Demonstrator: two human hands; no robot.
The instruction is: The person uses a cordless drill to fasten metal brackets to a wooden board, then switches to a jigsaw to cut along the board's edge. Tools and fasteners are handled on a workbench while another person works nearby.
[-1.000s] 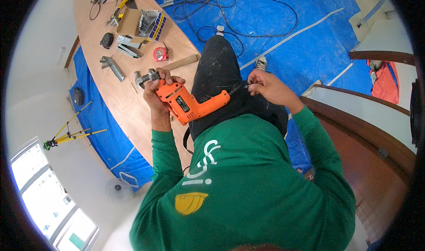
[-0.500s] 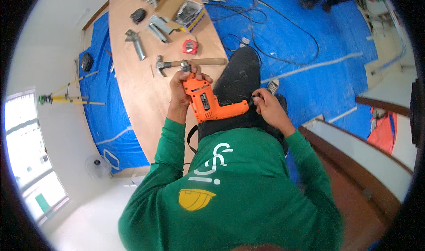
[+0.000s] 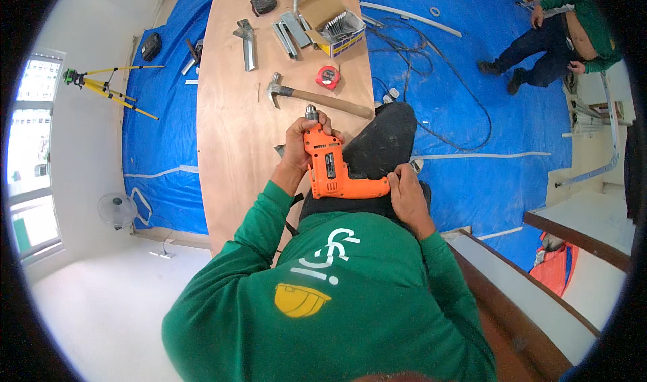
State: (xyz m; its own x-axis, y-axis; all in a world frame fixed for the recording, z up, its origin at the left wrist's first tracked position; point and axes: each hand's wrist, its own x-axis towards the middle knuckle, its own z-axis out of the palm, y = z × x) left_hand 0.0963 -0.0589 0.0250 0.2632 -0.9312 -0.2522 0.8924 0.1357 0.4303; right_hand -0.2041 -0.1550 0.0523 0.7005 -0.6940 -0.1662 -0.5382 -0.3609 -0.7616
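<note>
An orange power drill (image 3: pixel 330 169) lies sideways in front of my body, its metal chuck pointing away from me and its handle toward the right. Wrapped round the front of its body is my left hand (image 3: pixel 300 142), closed on it. My right hand (image 3: pixel 409 196) is closed at the butt of the handle, thumb and fingers pressed together there; whether a cord is between them is hidden. Just beyond the chuck, a claw hammer (image 3: pixel 323 100) with a wooden handle rests on the plywood table (image 3: pixel 226 146). A red tape measure (image 3: pixel 328 78) sits past the hammer.
Farther up the table are an open box of screws (image 3: pixel 339 35), metal brackets (image 3: pixel 288 35), an angled metal piece (image 3: pixel 247 45) and a black round tool (image 3: pixel 263 4). A black cable (image 3: pixel 472 99) loops over the blue sheeting (image 3: pixel 499 129). Another person (image 3: pixel 559 35) is at the upper right; a yellow tripod (image 3: pixel 111 89) stands left.
My view has shifted, bringing more of the other person into sight. My right hand has come up against the drill's handle end; before, it pinched something dark beside it. My left hand keeps its hold.
</note>
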